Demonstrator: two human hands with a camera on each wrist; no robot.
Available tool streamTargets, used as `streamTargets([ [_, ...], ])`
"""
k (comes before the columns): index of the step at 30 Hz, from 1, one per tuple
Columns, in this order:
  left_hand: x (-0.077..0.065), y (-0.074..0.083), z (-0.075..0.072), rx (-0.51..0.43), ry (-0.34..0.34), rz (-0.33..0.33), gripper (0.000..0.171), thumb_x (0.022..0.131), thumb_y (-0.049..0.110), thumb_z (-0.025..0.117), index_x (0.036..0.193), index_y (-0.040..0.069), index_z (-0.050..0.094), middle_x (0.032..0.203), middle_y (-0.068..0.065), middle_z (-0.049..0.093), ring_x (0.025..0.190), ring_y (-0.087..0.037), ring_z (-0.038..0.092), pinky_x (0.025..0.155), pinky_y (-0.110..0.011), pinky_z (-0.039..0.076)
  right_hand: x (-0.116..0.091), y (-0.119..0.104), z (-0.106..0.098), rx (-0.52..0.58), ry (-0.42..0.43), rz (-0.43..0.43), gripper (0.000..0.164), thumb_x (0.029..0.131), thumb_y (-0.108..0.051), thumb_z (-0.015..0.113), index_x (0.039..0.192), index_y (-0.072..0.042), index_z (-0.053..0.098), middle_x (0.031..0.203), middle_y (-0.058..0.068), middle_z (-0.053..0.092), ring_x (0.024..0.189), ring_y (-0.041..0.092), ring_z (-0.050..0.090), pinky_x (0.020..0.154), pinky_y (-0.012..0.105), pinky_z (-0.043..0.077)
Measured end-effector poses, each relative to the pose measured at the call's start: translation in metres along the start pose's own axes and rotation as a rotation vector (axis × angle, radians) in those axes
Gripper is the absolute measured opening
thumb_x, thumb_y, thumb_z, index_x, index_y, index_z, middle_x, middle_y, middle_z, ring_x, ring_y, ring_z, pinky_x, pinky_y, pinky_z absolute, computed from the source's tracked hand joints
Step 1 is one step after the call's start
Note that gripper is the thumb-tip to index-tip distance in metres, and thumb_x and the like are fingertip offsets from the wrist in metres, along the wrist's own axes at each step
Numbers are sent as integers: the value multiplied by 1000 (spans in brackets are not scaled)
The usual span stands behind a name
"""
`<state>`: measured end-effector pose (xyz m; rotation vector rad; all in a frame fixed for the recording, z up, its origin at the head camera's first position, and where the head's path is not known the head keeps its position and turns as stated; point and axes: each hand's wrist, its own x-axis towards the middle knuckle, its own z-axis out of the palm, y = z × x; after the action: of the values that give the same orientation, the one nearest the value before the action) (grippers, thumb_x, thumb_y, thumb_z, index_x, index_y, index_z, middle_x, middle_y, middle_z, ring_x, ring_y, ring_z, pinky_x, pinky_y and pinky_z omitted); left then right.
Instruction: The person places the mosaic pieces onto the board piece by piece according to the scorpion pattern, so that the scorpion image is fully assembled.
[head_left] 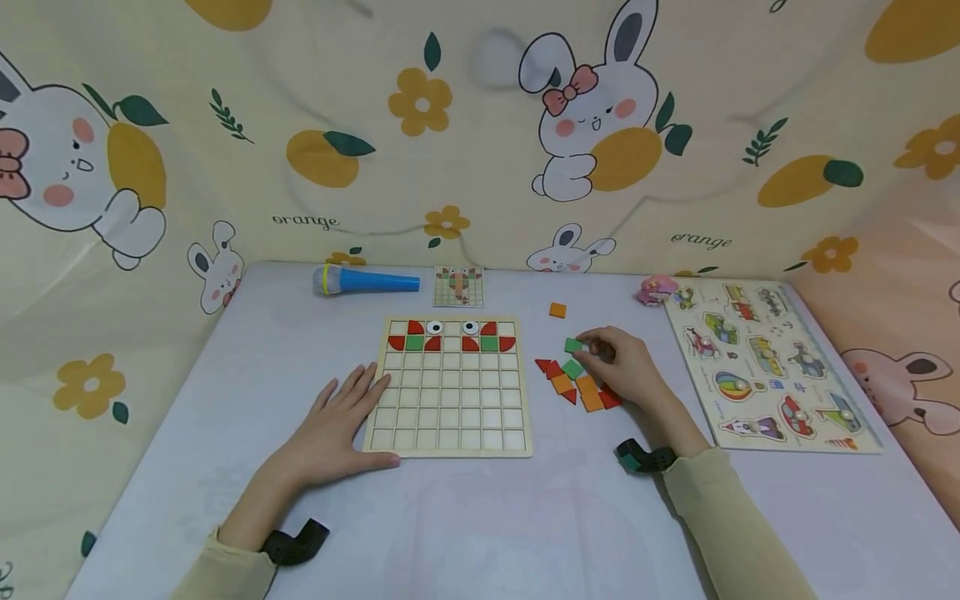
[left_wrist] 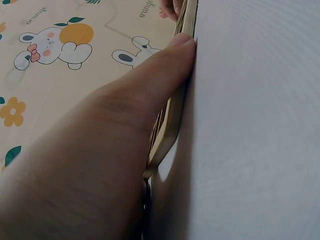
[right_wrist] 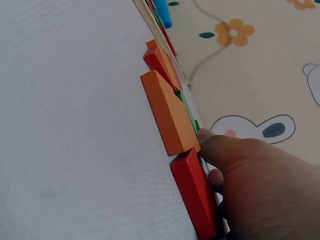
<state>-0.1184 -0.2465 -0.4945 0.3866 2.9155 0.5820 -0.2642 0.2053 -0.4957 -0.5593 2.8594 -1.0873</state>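
A pale wooden grid board (head_left: 460, 396) lies in the middle of the table. Its top two rows carry red quarter-round tiles, green squares and two eye tiles (head_left: 470, 327). My left hand (head_left: 326, 433) rests at the board's left side, fingers spread along the left edge and thumb at the bottom edge. Right of the board, my right hand (head_left: 622, 367) pinches a green square tile (head_left: 573, 344) between thumb and fingers. Just below it lies a loose group of tiles: another green square (head_left: 572, 369), orange pieces (head_left: 589, 393) and red pieces (right_wrist: 192, 190).
A small pattern card (head_left: 459, 287) stands behind the board, beside a blue toy microphone (head_left: 375, 281). One orange square (head_left: 557, 310) lies apart, farther back. At the right are a picture puzzle board (head_left: 750, 333) and a pink toy (head_left: 656, 289).
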Motion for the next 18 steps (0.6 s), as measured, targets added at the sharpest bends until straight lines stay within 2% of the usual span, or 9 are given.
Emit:
streamTargets([
  [12,2,1,-4,-7,26,12,122,78,79,74,169,11,28,177,-16,16,164,-38,10,128,-67,7,4,-11,-10,-4,11,11,31,100,-24,77,125,-6,72,96,6,61,91,23,54,76,28,45],
  [16,-1,1,-1,-12,16,10,123,77,81,73,169,11,29,177,-16,16,164,-38,10,128,-67,7,-1,-32,-12,12,-6,33,30,101,-24,76,124,-6,72,93,7,62,87,23,55,67,25,46],
  [18,-2,1,0,-15,17,14,124,77,81,74,169,11,29,177,-16,17,164,-39,10,128,-67,7,-3,-47,-12,19,-12,17,28,100,-22,76,123,-5,72,92,6,63,87,23,55,63,25,46],
])
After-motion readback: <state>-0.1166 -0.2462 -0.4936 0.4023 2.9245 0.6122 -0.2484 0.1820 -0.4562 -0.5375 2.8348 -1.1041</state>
